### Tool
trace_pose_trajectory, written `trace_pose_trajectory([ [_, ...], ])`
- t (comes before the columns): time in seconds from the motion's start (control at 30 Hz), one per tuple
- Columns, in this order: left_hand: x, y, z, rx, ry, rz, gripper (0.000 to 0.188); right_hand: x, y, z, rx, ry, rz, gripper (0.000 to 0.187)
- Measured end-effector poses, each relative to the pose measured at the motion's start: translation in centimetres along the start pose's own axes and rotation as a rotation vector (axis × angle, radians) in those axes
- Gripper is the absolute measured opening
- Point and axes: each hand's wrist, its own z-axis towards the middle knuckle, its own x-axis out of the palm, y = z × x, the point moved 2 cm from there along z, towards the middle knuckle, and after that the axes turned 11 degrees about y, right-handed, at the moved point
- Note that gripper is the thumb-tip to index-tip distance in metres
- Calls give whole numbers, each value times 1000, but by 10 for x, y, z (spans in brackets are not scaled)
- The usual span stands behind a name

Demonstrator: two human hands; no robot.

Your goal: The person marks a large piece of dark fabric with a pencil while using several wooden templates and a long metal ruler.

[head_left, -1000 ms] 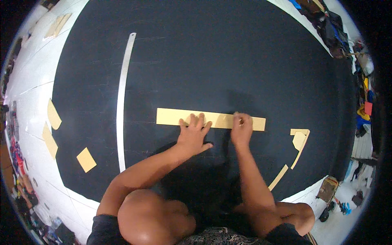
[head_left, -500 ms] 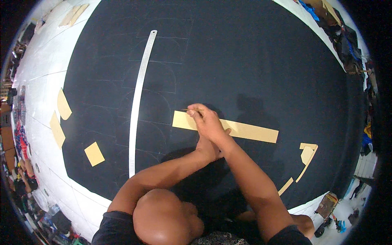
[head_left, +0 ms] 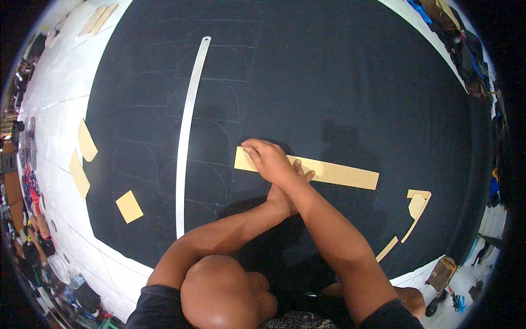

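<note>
A long tan card strip [head_left: 345, 174] lies slantwise on a wide black cloth [head_left: 329, 71]. My right hand [head_left: 268, 160] is at the strip's left end, fingers closed in a pinch along its upper edge. The thin pencil-like stick in that hand is mostly hidden now. My forearms cross, the right one on top. Beneath the right wrist, my left hand [head_left: 285, 200] rests on the strip with its visible fingers apart and stretched out; the rest of it is covered. Thin pale outlines, some curved, mark the cloth left of the strip.
Left of my hands lies a long metal ruler [head_left: 189, 126]. A small tan card square [head_left: 129, 207] and two card pieces [head_left: 87, 140] lie further left. Narrow card pieces [head_left: 419, 205] are at the right. White tiled floor [head_left: 55, 109] borders the cloth.
My right hand has turned a little at the strip's left end, and the stick seen earlier is now hidden. More of my left fingers shows. The whole view has shifted slightly.
</note>
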Motion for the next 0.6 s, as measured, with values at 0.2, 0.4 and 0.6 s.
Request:
trace_pose_trajectory([
  [0.2,13,3,5,55,-136,-216,69,-9,-1,-5,-55,48,-344,23],
  [0.4,-4,-2,-3,-52,141,21,88,-58,-19,-56,16,62,-477,21],
  [0.6,-2,-1,-5,-67,110,93,91,-75,-33,-78,71,40,-458,22],
])
